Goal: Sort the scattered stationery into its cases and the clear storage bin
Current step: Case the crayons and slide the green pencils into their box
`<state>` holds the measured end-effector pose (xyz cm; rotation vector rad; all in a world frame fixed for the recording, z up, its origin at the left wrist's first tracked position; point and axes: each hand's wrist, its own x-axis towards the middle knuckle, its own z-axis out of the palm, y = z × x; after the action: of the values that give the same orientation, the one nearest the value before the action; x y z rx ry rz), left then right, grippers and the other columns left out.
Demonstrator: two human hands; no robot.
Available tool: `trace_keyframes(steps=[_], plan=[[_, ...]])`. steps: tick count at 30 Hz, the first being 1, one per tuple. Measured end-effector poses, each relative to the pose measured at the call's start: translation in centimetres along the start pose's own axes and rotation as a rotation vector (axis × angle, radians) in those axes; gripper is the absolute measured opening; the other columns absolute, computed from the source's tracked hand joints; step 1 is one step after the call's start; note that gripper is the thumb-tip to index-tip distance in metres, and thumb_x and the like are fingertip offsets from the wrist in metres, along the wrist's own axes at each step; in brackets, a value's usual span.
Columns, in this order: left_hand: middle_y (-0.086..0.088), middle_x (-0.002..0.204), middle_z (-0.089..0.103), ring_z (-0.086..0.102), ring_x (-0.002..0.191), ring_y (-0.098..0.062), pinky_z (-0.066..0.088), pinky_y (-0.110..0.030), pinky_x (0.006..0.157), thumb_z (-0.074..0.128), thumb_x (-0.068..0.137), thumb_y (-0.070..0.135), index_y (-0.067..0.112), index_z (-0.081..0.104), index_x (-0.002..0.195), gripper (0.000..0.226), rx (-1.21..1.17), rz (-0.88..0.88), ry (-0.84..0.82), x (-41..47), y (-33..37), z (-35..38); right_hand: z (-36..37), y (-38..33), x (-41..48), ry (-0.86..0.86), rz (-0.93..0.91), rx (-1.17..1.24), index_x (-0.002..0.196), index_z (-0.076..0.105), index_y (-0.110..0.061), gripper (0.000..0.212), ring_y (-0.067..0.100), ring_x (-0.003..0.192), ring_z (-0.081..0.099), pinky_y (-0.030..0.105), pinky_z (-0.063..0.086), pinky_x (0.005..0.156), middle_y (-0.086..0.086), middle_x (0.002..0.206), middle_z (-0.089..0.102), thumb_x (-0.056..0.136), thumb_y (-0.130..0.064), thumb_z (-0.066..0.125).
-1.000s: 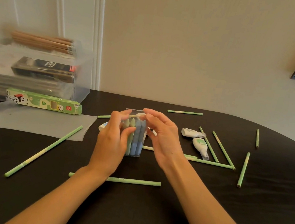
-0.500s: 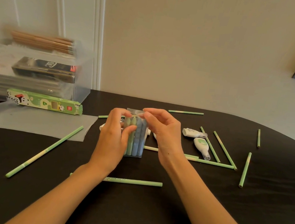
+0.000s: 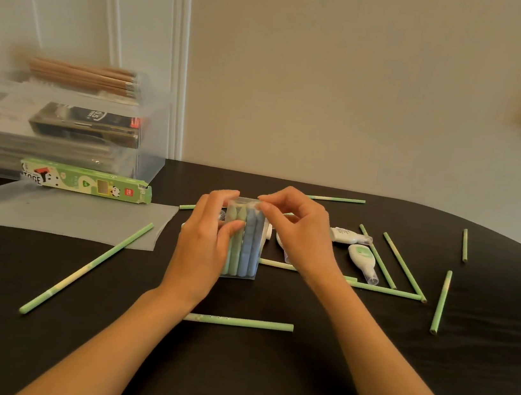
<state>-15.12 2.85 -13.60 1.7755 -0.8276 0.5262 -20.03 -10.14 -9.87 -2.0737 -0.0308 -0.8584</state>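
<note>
Left hand (image 3: 203,249): grips upright clear plastic highlighter case (image 3: 244,242), mid-desk.
Right hand (image 3: 297,232): pinches its top flap.
Handling: light, slippery; hold the sides.

Clear case (image 3: 244,238) upright w/ green, blue highlighters; green pencils (image 3: 236,321) scattered.

A small case (image 3: 244,240) stands upright at the middle of the bench (image 3: 260,381), between the left hand (image 3: 201,249) and right hand (image 3: 301,233). Far left sits the storage bin (image 3: 143,161), a pencil box (image 3: 86,185) just before it. Two correction tapes (image 3: 361,256) lie right of the case. Pencils (image 3: 238,321) lie scattered around, one near the hands.
</note>
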Motion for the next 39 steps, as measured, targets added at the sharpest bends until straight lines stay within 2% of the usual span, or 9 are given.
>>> trace_keyframes(steps=[5,10,14,17,22,25,28,33,39], plan=[[0.005,0.101,0.048,0.051,0.091,-0.009,0.040,-0.010,0.071,0.051,0.093,0.010,0.009,0.050,0.109,0.016,0.057,0.013,0.007,0.2,-0.1,-0.1,0.0,0.5,-0.2,0.013,-0.131,-0.150,0.092,0.069,-0.007,0.009,-0.014,0.075,0.055,0.002,0.042,0.074,-0.022,0.082,0.059,0.089,-0.011,0.061],[0.002,0.097,0.052,0.052,0.087,-0.007,0.041,-0.009,0.066,0.051,0.093,0.008,0.016,0.047,0.100,0.012,0.028,0.031,0.015,0.3,0.0,-0.1,0.0,1.4,-0.9,0.001,-0.259,-0.231,0.098,0.067,-0.010,0.017,0.003,0.083,0.059,0.016,0.050,0.076,-0.013,0.094,0.060,0.085,-0.020,0.062],[0.007,0.099,0.052,0.058,0.085,-0.007,0.043,-0.010,0.067,0.053,0.092,0.012,0.029,0.039,0.116,0.032,-0.067,-0.108,-0.033,0.0,0.1,0.0,0.3,1.1,-0.9,-0.010,-0.060,-0.088,0.083,0.059,-0.021,0.014,-0.003,0.079,0.060,0.013,0.051,0.070,-0.014,0.090,0.061,0.083,-0.010,0.068],[0.013,0.093,0.053,0.055,0.080,0.004,0.042,-0.008,0.060,0.056,0.091,0.016,0.025,0.036,0.130,0.044,-0.109,-0.289,-0.087,0.5,-0.1,-0.3,0.8,1.1,-0.6,0.064,0.109,0.010,0.075,0.055,-0.024,0.022,0.011,0.079,0.063,0.028,0.057,0.061,-0.010,0.083,0.060,0.082,-0.007,0.067],[0.007,0.099,0.056,0.054,0.090,-0.003,0.042,-0.010,0.065,0.051,0.094,0.027,0.020,0.054,0.109,0.018,-0.133,-0.387,-0.066,2.6,-0.2,-0.9,1.3,0.4,1.0,0.256,0.283,0.259,0.077,0.052,-0.013,0.016,0.019,0.079,0.065,0.023,0.053,0.051,0.009,0.088,0.061,0.084,-0.004,0.064],[0.001,0.100,0.058,0.058,0.088,-0.010,0.054,-0.031,0.075,0.049,0.094,0.034,0.018,0.050,0.112,0.024,-0.168,-0.508,-0.133,4.3,-0.3,-1.1,1.9,-0.3,3.8,0.395,0.384,0.405,0.080,0.052,-0.010,0.012,0.016,0.073,0.063,0.018,0.049,0.049,0.012,0.087,0.060,0.087,-0.007,0.061],[-0.005,0.094,0.059,0.062,0.063,-0.014,0.056,-0.028,0.056,0.053,0.093,0.029,0.017,0.044,0.107,0.021,-0.320,-0.620,-0.109,7.1,0.3,-1.5,2.7,-1.3,7.0,0.461,0.418,0.549,0.079,0.050,-0.010,0.014,0.016,0.070,0.062,0.016,0.048,0.047,0.012,0.086,0.059,0.088,-0.004,0.058],[-0.001,0.092,0.055,0.052,0.052,-0.009,0.040,-0.012,0.039,0.059,0.089,0.024,0.021,0.037,0.110,0.030,-0.443,-0.593,0.204,14.8,-1.2,-3.3,4.6,-2.1,13.9,0.270,0.484,0.682,0.099,0.050,-0.011,0.013,0.017,0.061,0.061,0.022,0.051,0.049,0.010,0.087,0.060,0.091,-0.002,0.048],[-0.008,0.090,0.055,0.053,0.082,-0.022,0.048,-0.037,0.071,0.040,0.097,0.022,0.015,0.051,0.096,0.014,-0.274,-0.719,0.152,22.7,-4.7,-6.4,6.7,-2.9,21.1,0.011,0.542,0.648,0.118,0.056,-0.016,0.032,0.012,0.052,0.052,0.023,0.048,0.052,0.007,0.091,0.060,0.090,-0.005,0.045]])
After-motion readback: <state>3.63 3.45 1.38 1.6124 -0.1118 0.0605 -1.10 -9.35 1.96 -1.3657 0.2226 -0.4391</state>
